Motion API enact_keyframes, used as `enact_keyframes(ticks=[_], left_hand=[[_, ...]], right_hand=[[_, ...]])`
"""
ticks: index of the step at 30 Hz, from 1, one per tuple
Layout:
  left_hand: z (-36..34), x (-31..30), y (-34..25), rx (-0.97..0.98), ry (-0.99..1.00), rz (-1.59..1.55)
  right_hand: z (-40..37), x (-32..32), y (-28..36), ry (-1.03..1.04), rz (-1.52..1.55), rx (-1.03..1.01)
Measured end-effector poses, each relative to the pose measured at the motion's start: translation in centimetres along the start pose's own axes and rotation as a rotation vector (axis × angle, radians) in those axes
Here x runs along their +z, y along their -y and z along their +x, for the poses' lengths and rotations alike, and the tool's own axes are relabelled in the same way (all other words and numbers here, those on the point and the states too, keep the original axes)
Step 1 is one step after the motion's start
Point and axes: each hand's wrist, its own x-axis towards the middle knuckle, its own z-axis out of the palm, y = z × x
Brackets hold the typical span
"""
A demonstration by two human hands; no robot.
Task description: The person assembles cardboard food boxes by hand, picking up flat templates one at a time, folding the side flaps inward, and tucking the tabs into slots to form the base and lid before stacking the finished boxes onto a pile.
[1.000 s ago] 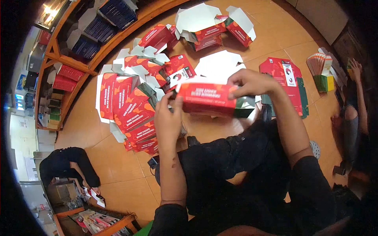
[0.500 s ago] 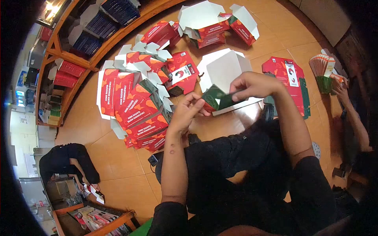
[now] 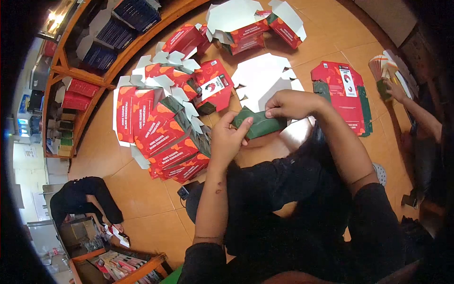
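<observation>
A partly folded cardboard box [image 3: 265, 71] lies before me, its white inside facing up. Its dark green side panel [image 3: 266, 127] stands raised toward me. At the left end of that panel, my left hand [image 3: 229, 135] grips the corner between thumb and fingers. My right hand [image 3: 295, 105] pinches the panel's top edge, thumb on the green face and fingers tucked behind. Left of my hands, several folded red boxes [image 3: 161, 128] with white flaps are crowded together. A red printed box [image 3: 213, 85] lies right beside the white one.
Flat red box blanks [image 3: 340, 97] lie to the right. More half-open boxes [image 3: 250, 31] stand at the back. A wooden shelf [image 3: 127, 57] holds blue and red stacks. One person [image 3: 85, 201] bends at the left; another person's hand [image 3: 395, 90] holds a paper bundle at the right.
The green panel has turned to show its broad outer face, and both hands have closed around its edges. My right hand has moved slightly left. The whole view has shifted a little.
</observation>
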Motion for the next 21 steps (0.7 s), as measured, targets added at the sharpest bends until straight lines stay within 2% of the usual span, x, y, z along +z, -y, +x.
enact_keyframes(ticks=[1,4,6,8,10,12,13,15,18,19,21], left_hand=[[0.0,0.3,0.1,0.031,-0.112,0.008],[0.7,0.2,0.9,0.044,-0.212,0.026],[0.7,0.6,1.2,0.028,-0.201,0.040],[0.6,0.9,2.1,0.218,-0.135,0.258],[0.0,1.0,0.5,0.179,-0.110,0.319],[-0.1,0.8,-0.2,-0.009,0.030,0.352],[-0.1,0.9,0.1,-0.009,0.028,0.352],[-0.2,1.3,1.0,0.369,0.016,0.500],[-0.2,1.9,1.4,0.418,-0.012,0.599],[0.0,2.0,1.6,0.422,-0.007,0.591],[0.4,1.5,2.0,0.208,-0.011,0.393]], right_hand=[[0.1,0.1,0.0,-0.024,-0.015,-0.026],[0.4,0.1,-0.4,-0.065,-0.089,-0.085],[0.5,0.2,-0.6,-0.078,-0.097,-0.096],[0.4,0.6,-0.5,-0.075,-0.128,-0.129],[0.5,0.8,-0.5,-0.068,-0.158,-0.163],[0.6,0.8,-0.5,-0.057,-0.182,-0.172],[0.6,0.9,-0.5,-0.056,-0.183,-0.173],[0.7,1.2,-0.5,-0.082,-0.153,-0.256],[0.9,1.5,-0.6,-0.115,-0.197,-0.282],[0.9,1.3,-0.4,-0.121,-0.201,-0.311],[0.7,1.2,0.2,-0.154,-0.205,-0.270]])
